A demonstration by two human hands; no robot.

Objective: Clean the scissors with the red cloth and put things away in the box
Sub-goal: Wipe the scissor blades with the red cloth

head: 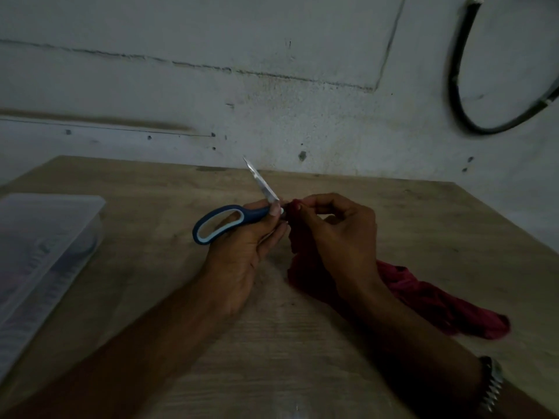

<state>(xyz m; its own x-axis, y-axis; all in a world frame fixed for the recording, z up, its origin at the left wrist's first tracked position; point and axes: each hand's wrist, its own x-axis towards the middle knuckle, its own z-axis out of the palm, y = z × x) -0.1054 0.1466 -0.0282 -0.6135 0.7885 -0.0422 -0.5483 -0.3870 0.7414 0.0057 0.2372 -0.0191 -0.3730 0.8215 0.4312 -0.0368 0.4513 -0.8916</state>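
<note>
Fingers [273, 211] of our left hand [242, 246] grip the scissors [230, 219]; right hand [338, 237] pinches the red cloth [423, 294] at the pivot — bare blade points away, a slip could nick us.

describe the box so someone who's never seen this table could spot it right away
Start at the wooden table and go to its left edge. The box lies flat there, apart from both hands: a see-through plastic case with its lid on, the only pale, rigid thing on the table.

no readable text, blurred print on the plastic box [45, 237] illegible
</note>
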